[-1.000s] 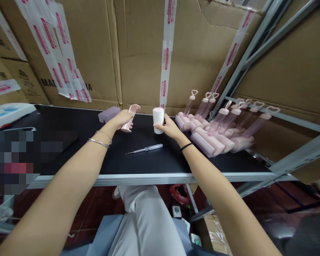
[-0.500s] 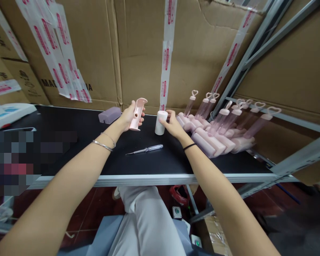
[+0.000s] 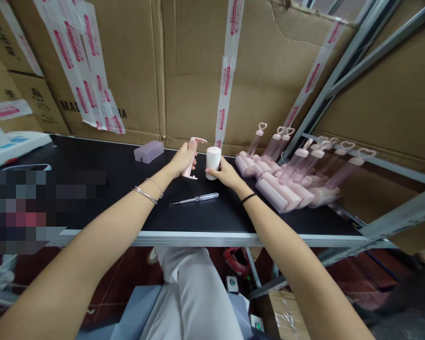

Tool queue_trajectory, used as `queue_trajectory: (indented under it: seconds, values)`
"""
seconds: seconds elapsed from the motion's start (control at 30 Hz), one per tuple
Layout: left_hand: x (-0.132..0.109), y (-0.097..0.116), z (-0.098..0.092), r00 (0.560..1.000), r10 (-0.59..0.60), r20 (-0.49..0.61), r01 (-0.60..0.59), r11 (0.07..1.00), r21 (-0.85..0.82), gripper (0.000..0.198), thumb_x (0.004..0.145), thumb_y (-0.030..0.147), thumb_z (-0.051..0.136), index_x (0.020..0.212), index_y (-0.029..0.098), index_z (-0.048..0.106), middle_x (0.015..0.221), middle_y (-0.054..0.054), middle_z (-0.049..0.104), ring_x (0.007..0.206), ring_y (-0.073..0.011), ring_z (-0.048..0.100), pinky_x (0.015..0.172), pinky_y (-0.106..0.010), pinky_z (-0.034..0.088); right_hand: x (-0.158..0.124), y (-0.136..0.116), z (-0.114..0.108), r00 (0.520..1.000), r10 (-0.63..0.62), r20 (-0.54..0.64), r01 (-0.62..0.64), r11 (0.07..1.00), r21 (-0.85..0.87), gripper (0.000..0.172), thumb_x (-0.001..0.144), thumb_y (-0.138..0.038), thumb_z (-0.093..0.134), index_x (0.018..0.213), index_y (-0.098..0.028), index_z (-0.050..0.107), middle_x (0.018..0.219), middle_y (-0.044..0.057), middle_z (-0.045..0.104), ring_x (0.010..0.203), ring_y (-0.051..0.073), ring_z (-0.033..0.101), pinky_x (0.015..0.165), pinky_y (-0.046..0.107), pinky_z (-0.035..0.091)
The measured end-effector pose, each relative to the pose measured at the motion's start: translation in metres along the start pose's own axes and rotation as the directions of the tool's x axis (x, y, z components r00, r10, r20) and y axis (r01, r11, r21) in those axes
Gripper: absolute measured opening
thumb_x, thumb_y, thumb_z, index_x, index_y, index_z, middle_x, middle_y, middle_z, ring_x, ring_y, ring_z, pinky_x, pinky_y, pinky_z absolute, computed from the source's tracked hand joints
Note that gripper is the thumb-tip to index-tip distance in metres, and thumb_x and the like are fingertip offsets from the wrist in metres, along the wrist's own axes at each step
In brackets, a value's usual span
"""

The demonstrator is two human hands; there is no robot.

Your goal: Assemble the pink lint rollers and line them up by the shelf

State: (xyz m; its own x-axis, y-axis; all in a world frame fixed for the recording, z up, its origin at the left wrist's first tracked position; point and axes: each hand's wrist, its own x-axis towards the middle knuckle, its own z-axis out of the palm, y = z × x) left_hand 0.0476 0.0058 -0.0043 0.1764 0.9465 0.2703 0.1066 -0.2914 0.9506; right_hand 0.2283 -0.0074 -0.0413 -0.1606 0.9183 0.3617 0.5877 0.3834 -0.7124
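My left hand (image 3: 184,159) grips a pale pink curved plastic shell (image 3: 190,163) with a lip at each end, raised over the table and turned side-on. Close to its right, my right hand (image 3: 226,172) is wrapped round a white cylinder (image 3: 213,158) that stands upright, its pinkish top facing up. A small gap separates the shell from the cylinder. Nearer to me, a screwdriver (image 3: 198,198) with a clear handle lies on the black tabletop (image 3: 184,219). A translucent purple block-shaped piece (image 3: 149,152) rests left of my left hand.
Several pink pieces with clear tubes and heart-shaped loops (image 3: 286,174) are grouped on the right, beside a metal shelf frame (image 3: 403,208). A tall cardboard box wall (image 3: 191,71) closes off the back. A white device (image 3: 17,146) sits at the far left.
The pink shell in my left hand has turned from facing me to side-on, towards the cylinder. My right hand has slid lower round the cylinder. The view has shifted slightly.
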Motion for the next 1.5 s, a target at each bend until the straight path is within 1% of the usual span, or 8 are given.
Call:
queue_trajectory:
  seconds: [0.4, 0.63, 0.77, 0.87, 0.97, 1.13, 1.3, 1.5]
  values:
    - [-0.023, 0.015, 0.016, 0.983, -0.105, 0.147, 0.117, 0.99, -0.074, 0.044, 0.095, 0.061, 0.026, 0.121, 0.029, 0.044, 0.121, -0.008, 0.058, 0.077, -0.0151, 0.064, 0.063, -0.031, 0.055, -0.002, -0.004, 0.005, 0.988, -0.151, 0.019, 0.144, 0.968, 0.206, 0.065, 0.078, -0.052, 0.065, 0.132, -0.018, 0.048, 0.124, 0.008, 0.063, 0.11, 0.025, 0.059, 0.098, 0.042, 0.045]
    - [-0.011, -0.001, 0.021, 0.983, 0.126, 0.134, -0.117, 0.991, -0.067, 0.048, 0.098, 0.054, 0.03, 0.126, 0.02, 0.05, 0.127, -0.012, 0.062, 0.107, -0.0184, 0.064, 0.088, -0.028, 0.052, -0.002, -0.009, 0.004, 0.986, -0.155, -0.068, 0.169, 0.928, 0.333, 0.078, 0.079, -0.056, 0.063, 0.142, -0.019, 0.036, 0.143, 0.012, 0.048, 0.129, 0.027, 0.049, 0.108, 0.041, 0.041]
    - [-0.006, -0.012, 0.025, 0.982, 0.043, 0.181, -0.031, 0.997, -0.072, 0.057, 0.097, 0.057, 0.029, 0.122, 0.013, 0.056, 0.115, -0.015, 0.067, 0.106, -0.022, 0.064, 0.093, -0.033, 0.05, -0.004, -0.016, 0.005, 0.986, -0.101, -0.133, 0.148, 0.895, 0.421, 0.091, 0.077, -0.05, 0.065, 0.149, -0.02, 0.018, 0.158, 0.013, 0.026, 0.14, 0.025, 0.036, 0.114, 0.04, 0.035]
    - [-0.008, -0.013, 0.025, 0.993, -0.034, 0.113, 0.014, 0.985, 0.169, 0.057, 0.097, 0.053, 0.03, 0.122, 0.009, 0.058, 0.118, -0.019, 0.062, 0.112, -0.0258, 0.061, 0.101, -0.04, 0.045, -0.004, -0.018, 0.011, 0.993, -0.032, -0.111, 0.083, 0.867, 0.491, 0.083, 0.078, -0.042, 0.062, 0.147, -0.02, 0.022, 0.151, 0.014, 0.036, 0.134, 0.025, 0.044, 0.111, 0.042, 0.038]
    - [-0.014, -0.009, 0.026, 0.987, 0.161, -0.008, -0.143, 0.897, 0.419, 0.053, 0.095, 0.045, 0.038, 0.132, 0.009, 0.051, 0.132, -0.02, 0.047, 0.127, -0.0262, 0.049, 0.112, -0.042, 0.035, 0.0, -0.021, 0.014, 0.987, 0.081, -0.142, 0.01, 0.837, 0.547, 0.074, 0.078, -0.035, 0.061, 0.142, -0.022, 0.026, 0.142, 0.013, 0.047, 0.125, 0.024, 0.052, 0.105, 0.041, 0.044]
    - [-0.022, -0.003, 0.03, 0.844, 0.471, 0.255, -0.533, 0.693, 0.485, 0.032, 0.088, 0.04, 0.053, 0.11, 0.017, 0.058, 0.112, -0.011, 0.059, 0.115, -0.0241, 0.052, 0.107, -0.043, 0.039, 0.009, -0.019, 0.003, 0.916, 0.257, -0.308, -0.019, 0.794, 0.607, 0.066, 0.081, -0.032, 0.053, 0.139, -0.018, 0.025, 0.138, 0.014, 0.048, 0.119, 0.019, 0.057, 0.097, 0.032, 0.051]
    - [-0.021, -0.005, 0.038, 0.862, 0.424, 0.279, -0.506, 0.673, 0.54, 0.021, 0.075, 0.03, 0.071, 0.083, 0.022, 0.054, 0.098, -0.008, 0.063, 0.106, -0.0264, 0.055, 0.096, -0.042, 0.046, 0.014, -0.011, 0.001, 0.879, 0.364, -0.309, -0.165, 0.839, 0.519, 0.066, 0.086, -0.036, 0.043, 0.143, -0.018, 0.018, 0.131, 0.017, 0.052, 0.11, 0.021, 0.063, 0.086, 0.033, 0.057]
    - [-0.025, 0.0, 0.044, 0.868, 0.435, 0.24, -0.485, 0.635, 0.601, 0.023, 0.068, 0.02, 0.073, 0.073, 0.021, 0.051, 0.089, -0.008, 0.062, 0.103, -0.0257, 0.055, 0.093, -0.039, 0.048, 0.012, -0.022, 0.011, 0.823, 0.424, -0.379, -0.097, 0.761, 0.641, 0.062, 0.081, -0.029, 0.05, 0.137, -0.02, 0.027, 0.116, 0.012, 0.06, 0.094, 0.02, 0.067, 0.079, 0.034, 0.058]
